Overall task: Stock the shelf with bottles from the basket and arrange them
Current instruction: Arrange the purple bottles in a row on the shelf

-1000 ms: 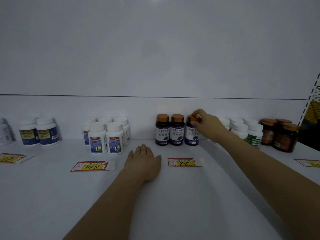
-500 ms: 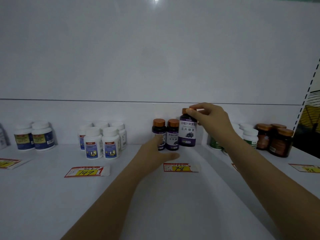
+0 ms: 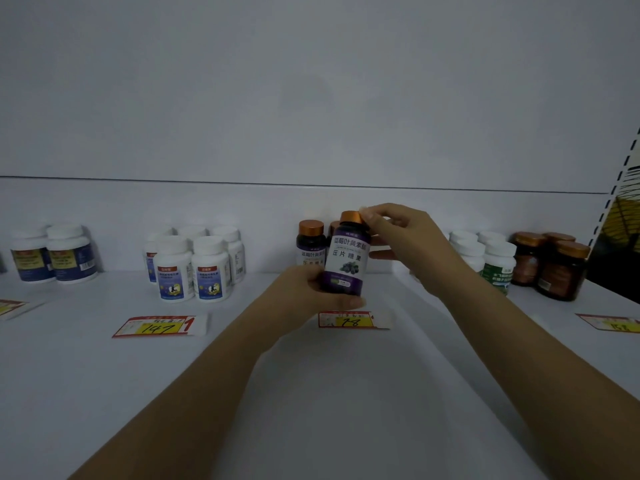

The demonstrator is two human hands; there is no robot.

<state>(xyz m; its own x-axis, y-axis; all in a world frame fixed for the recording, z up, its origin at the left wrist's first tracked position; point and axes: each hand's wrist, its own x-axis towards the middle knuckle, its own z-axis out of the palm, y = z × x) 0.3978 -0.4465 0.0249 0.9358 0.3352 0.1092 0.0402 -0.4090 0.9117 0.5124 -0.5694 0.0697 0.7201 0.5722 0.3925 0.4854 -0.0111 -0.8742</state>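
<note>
Bottle [image 3: 346, 261]: upright just above shelf [image 3: 311, 393], in front of matching bottles [image 3: 310, 244], label facing out. Gripped round base by left hand [image 3: 311, 289], fingers curled; pinched at cap by right hand [image 3: 398, 237], probably to square label before setting down.

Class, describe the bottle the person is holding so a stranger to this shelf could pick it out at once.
On the white shelf, find the price tag marked 78. Just above it is a dark purple bottle with a copper cap. Unlike its twins behind, it is gripped by the left hand and right hand.
</note>
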